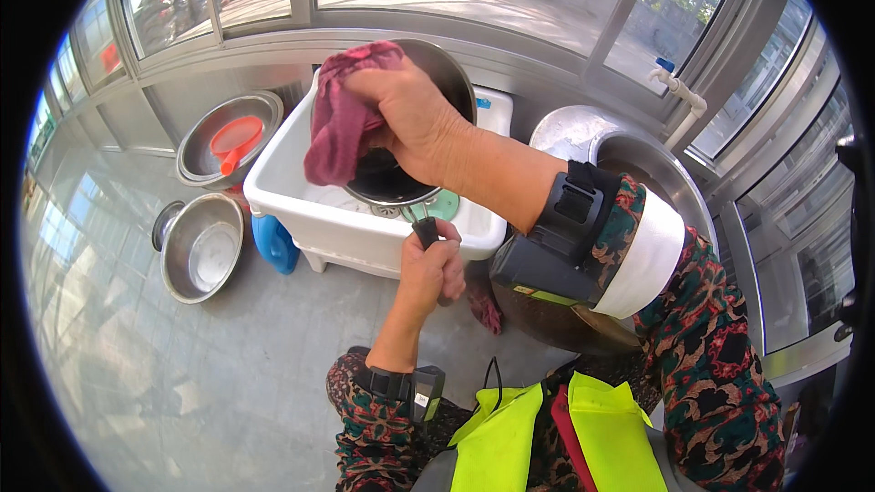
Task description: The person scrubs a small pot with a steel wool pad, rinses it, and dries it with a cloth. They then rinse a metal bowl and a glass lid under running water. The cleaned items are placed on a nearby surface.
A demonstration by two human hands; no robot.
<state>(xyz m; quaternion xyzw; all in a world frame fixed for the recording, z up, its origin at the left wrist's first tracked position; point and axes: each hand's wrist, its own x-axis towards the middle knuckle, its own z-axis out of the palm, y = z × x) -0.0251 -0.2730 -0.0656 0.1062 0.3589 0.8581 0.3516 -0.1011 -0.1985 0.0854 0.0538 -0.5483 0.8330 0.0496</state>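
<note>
My left hand [427, 271] is closed around the black handle of a dark pan [450, 82], which is tilted up over a white plastic basin [355, 235]. A crumpled maroon cloth [339, 132] is bunched in my right hand [406, 114], held at the pan's left side. The cloth and my right hand cover much of the pan. Below the pan, a round green thing [444, 206] shows inside the basin.
To the left are steel bowls, one [202, 251] on the floor and another holding a red plastic scoop [237, 138]. A blue plastic container [273, 243] sits beside the basin. Right stand a large metal pot [679, 178] and a tap [673, 84]; a dark reddish cloth [486, 310] lies below.
</note>
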